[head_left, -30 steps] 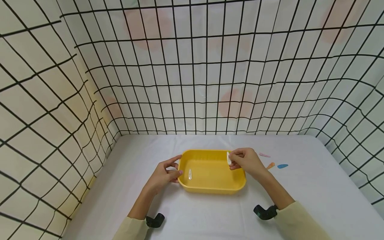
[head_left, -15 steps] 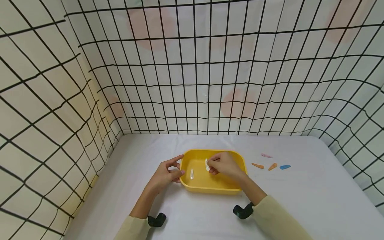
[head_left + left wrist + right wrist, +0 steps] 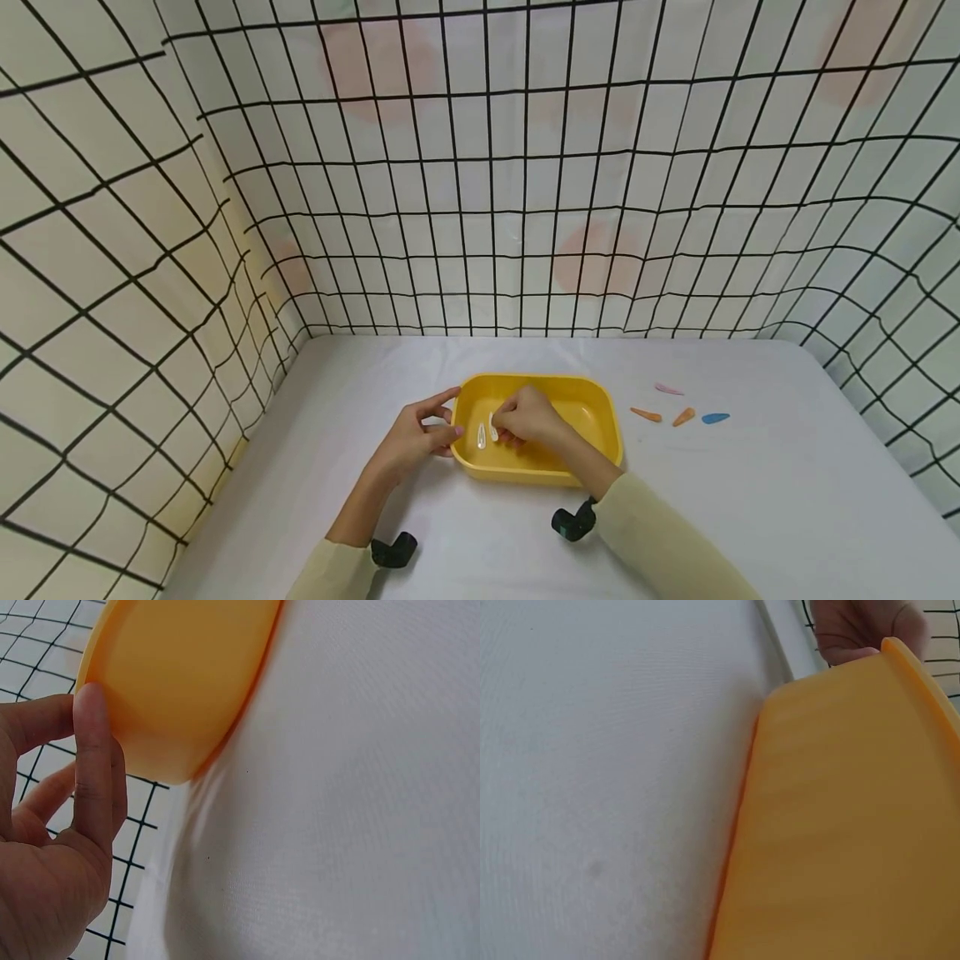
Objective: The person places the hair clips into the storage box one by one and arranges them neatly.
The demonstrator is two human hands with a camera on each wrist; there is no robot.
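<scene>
A yellow tray point(image 3: 540, 477) sits on the white tabletop. My left hand point(image 3: 411, 433) grips its left end, the thumb point(image 3: 91, 712) over the rim and other fingers outside. Inside the tray, my right hand point(image 3: 527, 414) pinches a white snap hair clip point(image 3: 492, 427) low over the tray floor. Just left of that lies a second white hair clip point(image 3: 482, 436), roughly parallel to it. In the right wrist view the tray's side wall point(image 3: 840, 817) hides my right hand, and part of my left hand shows at the far end.
Right of the tray lie two orange hair clips point(image 3: 646, 414), a blue hair clip point(image 3: 716, 418) and a pink hair clip point(image 3: 669, 389). A black wire grid point(image 3: 517, 208) backed with white cloth stands around the back and sides of the table.
My right hand has carried the white hair clip leftward from the tray's right side and down beside the other white one. My left hand has stayed on the tray's left end.
</scene>
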